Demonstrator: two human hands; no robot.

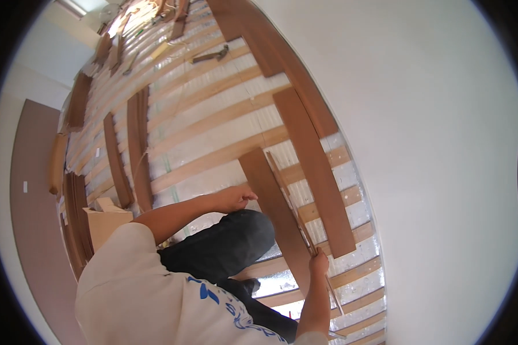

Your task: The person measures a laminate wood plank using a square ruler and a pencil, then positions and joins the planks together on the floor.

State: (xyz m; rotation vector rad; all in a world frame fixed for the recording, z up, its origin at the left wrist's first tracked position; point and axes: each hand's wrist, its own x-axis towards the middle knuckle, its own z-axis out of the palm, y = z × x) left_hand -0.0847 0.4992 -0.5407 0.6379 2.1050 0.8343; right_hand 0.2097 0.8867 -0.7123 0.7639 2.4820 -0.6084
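My right hand [319,263] is closed around a long thin wooden strip [295,213], which slants along the right edge of a brown floorboard [273,201]. The strip reaches past the hand toward the lower right. My left hand [236,198] is at the left edge of this board, above my bent knee, its fingers loosely apart and holding nothing. Whether its fingertips touch the board I cannot tell. Another brown floorboard [316,178] lies just to the right, across the pale wooden battens [213,167].
Joined floorboards [293,75] run along the white wall [431,172]. A claw hammer [210,54] rests farther off on the battens. Loose boards [138,144] lie to the left, near an opened cardboard box [106,218]. Shiny sheeting [201,144] shows between the battens.
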